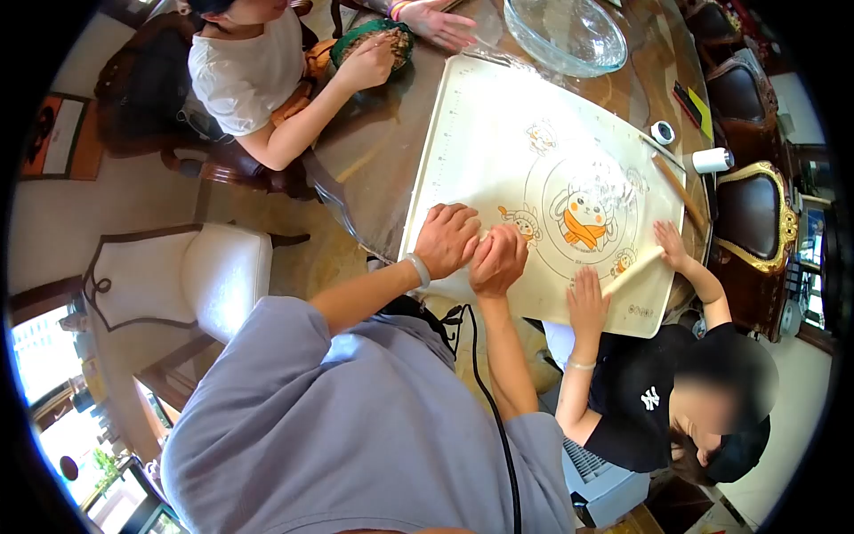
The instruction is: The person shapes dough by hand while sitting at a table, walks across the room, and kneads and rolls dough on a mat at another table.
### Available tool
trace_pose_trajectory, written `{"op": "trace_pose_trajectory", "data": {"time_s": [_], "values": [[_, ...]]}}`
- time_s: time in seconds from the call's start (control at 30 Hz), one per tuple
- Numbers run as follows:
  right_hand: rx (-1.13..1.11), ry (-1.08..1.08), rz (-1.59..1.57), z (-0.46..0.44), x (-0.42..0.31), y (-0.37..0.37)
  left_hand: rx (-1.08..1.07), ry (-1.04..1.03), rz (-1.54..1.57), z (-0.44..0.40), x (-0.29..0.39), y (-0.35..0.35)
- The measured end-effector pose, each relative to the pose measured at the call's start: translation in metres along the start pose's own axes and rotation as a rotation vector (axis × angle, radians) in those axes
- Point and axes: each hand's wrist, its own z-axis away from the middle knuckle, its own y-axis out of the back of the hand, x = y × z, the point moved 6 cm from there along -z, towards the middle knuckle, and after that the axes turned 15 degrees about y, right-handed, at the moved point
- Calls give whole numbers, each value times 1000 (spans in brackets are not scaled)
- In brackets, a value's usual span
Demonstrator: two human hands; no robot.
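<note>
My left hand (447, 241), with a light band at the wrist, is closed over the near left part of a cream mat (471, 116) printed with cartoon animals. Right beside it, touching it, is my right hand (498, 260), its fingers curled in. A small pale bit shows between the two hands, but my fingers cover most of it, and I cannot tell what it is. To my right, another person's two hands lie at the ends of a long pale roll (633, 272) on the mat.
A glass bowl (569, 36) stands at the table's far side. A brown wooden stick (678, 189) and a white bottle (713, 160) are on the right. At the upper left a person in a white shirt holds a green bowl (398, 44). A black cable (487, 383) hangs before me.
</note>
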Motion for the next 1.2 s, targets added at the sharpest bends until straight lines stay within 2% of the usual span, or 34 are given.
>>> {"op": "trace_pose_trajectory", "data": {"time_s": [0.17, 0.27, 0.37, 0.47, 0.57, 0.6, 0.7, 0.8, 0.9, 1.0, 1.1, 1.2], "values": [[15, 69, 31, -2, 21, -19, -56, 47, -56, -19, -11, -24], [-5, 30, 93, -10, 41, -31, 20, 98, -80, -37, -11, -26], [-149, -161, 98, -14, 68, -47, -13, 189, -161, -54, -15, -36], [-438, -642, -136, -20, 95, -58, -93, 333, -61, -61, -29, -51], [-89, -766, -477, -8, 107, -43, -246, 380, 302, -63, -50, -47], [-131, -673, -430, -4, 102, -35, -313, 400, 442, -59, -54, -42], [-153, -288, -188, 26, 68, -28, -231, 156, 203, -29, -46, -21], [21, -217, -58, 19, 24, -5, -128, 100, -33, -6, -7, -9], [15, -179, 97, 19, 25, -13, -15, 87, -127, -4, -6, -15], [-83, -190, 90, 11, 47, -30, -58, 157, -202, -21, -18, -27], [-256, -299, 66, 3, 71, -48, -122, 259, -242, -35, -23, -36], [-330, -385, 55, -9, 81, -54, -104, 294, -239, -44, -25, -40]]}}
